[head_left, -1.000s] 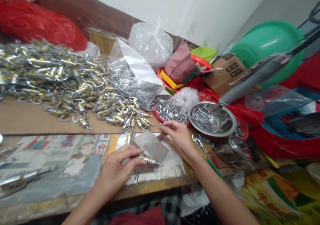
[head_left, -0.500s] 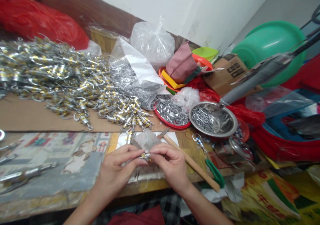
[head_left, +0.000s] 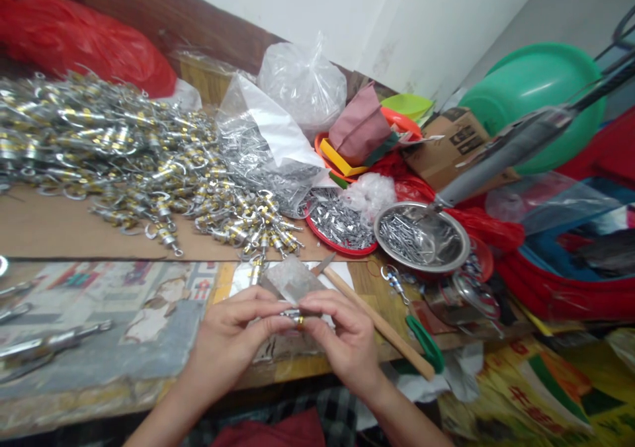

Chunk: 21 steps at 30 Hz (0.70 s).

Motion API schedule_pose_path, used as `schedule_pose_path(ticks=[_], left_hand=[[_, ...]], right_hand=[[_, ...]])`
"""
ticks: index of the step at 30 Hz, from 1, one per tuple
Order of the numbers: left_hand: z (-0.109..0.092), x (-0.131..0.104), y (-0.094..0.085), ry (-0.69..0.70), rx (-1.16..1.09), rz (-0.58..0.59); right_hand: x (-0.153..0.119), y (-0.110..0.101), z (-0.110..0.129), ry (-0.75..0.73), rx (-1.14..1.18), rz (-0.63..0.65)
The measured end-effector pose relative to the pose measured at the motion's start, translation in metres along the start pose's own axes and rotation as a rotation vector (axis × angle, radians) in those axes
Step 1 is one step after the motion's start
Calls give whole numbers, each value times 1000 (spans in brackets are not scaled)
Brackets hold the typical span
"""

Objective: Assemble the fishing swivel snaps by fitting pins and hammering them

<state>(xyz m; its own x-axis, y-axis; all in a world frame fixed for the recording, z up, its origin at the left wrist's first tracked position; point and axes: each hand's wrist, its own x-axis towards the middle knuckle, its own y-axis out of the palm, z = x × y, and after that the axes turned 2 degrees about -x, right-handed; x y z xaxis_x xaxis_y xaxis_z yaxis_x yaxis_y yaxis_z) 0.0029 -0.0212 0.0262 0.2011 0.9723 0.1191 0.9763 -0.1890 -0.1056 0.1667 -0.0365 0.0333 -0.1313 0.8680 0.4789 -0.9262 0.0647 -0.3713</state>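
One small silver-and-gold metal fitting [head_left: 297, 319] sat pinched between the nearly closed fingertips of the left hand [head_left: 238, 331] and the right hand [head_left: 344, 331], over the tabletop [head_left: 370, 288]. They seemed to be adjusting it; the next move likely called for steady fingers. A grey rectangular block [head_left: 292, 276] just beyond and a pale wooden handle [head_left: 397, 339] rightward left more room nearside.

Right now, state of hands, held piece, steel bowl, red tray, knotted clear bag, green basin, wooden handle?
Left hand: closed, pinching
Right hand: closed, pinching
Metal piece: held between both hands; details hidden by fingers
Steel bowl: uncovered, partly filled
Red tray: uncovered, full of small parts
Clear bag: gathered shut at top
Green basin: tilted
Wooden handle: lying slantwise, not held
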Motion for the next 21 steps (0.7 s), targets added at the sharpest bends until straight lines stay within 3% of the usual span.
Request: schedule_pose_path(ticks=[5, 8, 13, 21], left_hand=[[-6, 3, -5, -6, 34, 36], [-7, 4, -6, 62, 135, 71], [-9, 4, -7, 157, 245, 37], [-14, 5, -11, 98, 198, 185]], right_hand=[[-8, -10, -8, -479, -345, 125], [-5, -15, -8, -598, -439, 162], [0, -16, -5, -574, -453, 156], [-12, -13, -11, -414, -360, 135]])
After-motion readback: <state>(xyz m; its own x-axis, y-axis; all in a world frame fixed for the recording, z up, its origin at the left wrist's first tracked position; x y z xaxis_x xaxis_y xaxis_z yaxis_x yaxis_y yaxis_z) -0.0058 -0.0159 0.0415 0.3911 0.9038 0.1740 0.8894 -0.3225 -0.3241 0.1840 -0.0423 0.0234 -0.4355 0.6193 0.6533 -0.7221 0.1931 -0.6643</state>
